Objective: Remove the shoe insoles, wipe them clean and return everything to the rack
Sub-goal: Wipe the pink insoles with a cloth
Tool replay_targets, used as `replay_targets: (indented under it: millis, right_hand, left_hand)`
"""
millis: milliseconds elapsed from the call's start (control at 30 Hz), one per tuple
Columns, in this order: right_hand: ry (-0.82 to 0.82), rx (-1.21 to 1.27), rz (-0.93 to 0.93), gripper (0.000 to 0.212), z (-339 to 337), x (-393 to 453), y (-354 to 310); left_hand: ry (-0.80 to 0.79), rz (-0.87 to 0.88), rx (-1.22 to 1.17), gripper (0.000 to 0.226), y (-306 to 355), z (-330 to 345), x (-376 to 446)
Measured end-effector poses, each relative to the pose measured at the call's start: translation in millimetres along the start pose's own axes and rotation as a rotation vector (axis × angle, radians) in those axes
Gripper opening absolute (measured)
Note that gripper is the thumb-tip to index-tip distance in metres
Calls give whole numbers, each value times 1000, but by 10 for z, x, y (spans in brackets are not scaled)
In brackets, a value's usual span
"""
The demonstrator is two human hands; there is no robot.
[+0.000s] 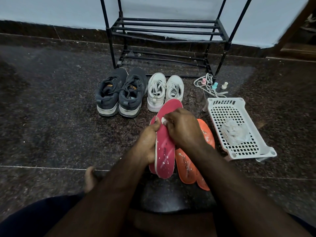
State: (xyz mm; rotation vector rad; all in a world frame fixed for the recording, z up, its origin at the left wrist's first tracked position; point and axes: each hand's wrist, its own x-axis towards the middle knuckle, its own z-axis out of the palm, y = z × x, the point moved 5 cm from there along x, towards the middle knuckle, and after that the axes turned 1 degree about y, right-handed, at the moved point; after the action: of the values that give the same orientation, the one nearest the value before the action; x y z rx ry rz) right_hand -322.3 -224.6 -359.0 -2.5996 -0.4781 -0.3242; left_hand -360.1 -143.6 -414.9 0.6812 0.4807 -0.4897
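Two pairs of shoes on the floor in front of the black rack [164,29], whose shelves in view hold nothing: dark sneakers [119,93] on the left, white sneakers [164,91] beside them. White plastic basket [239,106] to the right holds a bag of white pads [235,131]. Orange insoles [188,166] lie on the floor just under the hands, speckled white. Left hand [148,141] grips the pink insoles [166,147] by the edge, thumb over the top one; a second pink one seems stacked behind. Right hand [181,127] pinches a small white pad [163,120] against the upper part of the insole. Step looks like wiping, early on: white specks remain near the heel. To do it well, keep the left grip firm so the insole doesn't flex, stroke toe to heel, and swap pads when soiled. Small bottles [214,85] and loose laces [205,82] sit by the rack leg.
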Motion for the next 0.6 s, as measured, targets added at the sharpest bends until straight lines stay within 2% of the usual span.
replay_targets:
  millis: [167,333,433,600]
  right_hand:
    - [67,-70,103,18,-83,52,114]
    - [-143,32,88,15,74,-63,-64]
    - [-203,157,170,12,117,-110,-90]
    - [14,80,186,12,-9,-13,23]
  left_hand:
    - [12,-6,49,54,-28,-12,-6]
    - [52,-12,-6,55,-37,-64,40]
    - [70,-14,-31,58,-20,-113,68]
    - [52,12,-34,55,-21,-64,57]
